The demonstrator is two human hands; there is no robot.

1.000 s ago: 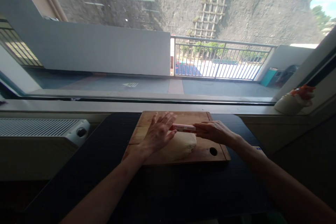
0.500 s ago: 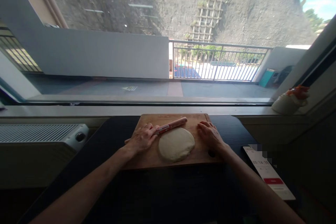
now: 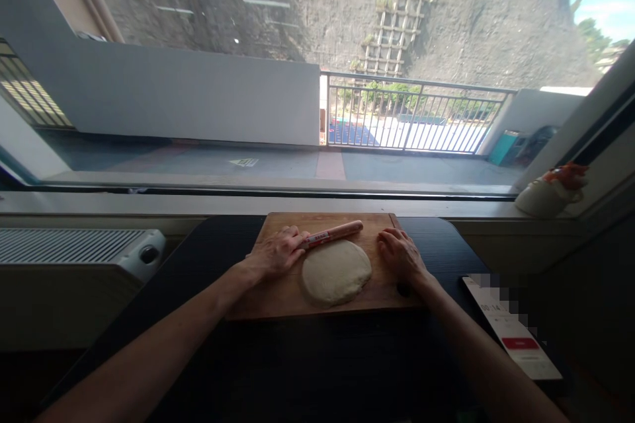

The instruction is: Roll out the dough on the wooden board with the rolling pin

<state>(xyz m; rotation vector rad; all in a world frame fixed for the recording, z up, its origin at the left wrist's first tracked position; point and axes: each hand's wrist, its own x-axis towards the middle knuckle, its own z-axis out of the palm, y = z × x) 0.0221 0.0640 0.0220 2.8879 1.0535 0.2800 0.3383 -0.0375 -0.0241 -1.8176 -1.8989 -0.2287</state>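
Note:
On the wooden cutting board (image 3: 278,301) lies a flattened round of pale dough (image 3: 337,273). Just beyond its far edge, a wooden rolling pin (image 3: 340,232) with a printed label rests at a slant, its right end farther away. My left hand (image 3: 278,251) is closed over the pin's left part, hiding most of that end. To the right of the dough, my right hand (image 3: 401,252) rests on the board, fingers loosely bent, holding nothing and apart from both dough and pin.
The board sits on a dark table (image 3: 307,370) against a window sill (image 3: 238,205). A phone (image 3: 516,330) showing a timer lies at the right. A white radiator (image 3: 79,246) stands to the left, and a pale pot (image 3: 543,197) sits on the sill's right end.
My left hand and the rolling pin have shifted slightly to the right, and the pin lies a little flatter in its slant. My right hand stays on the board's right side.

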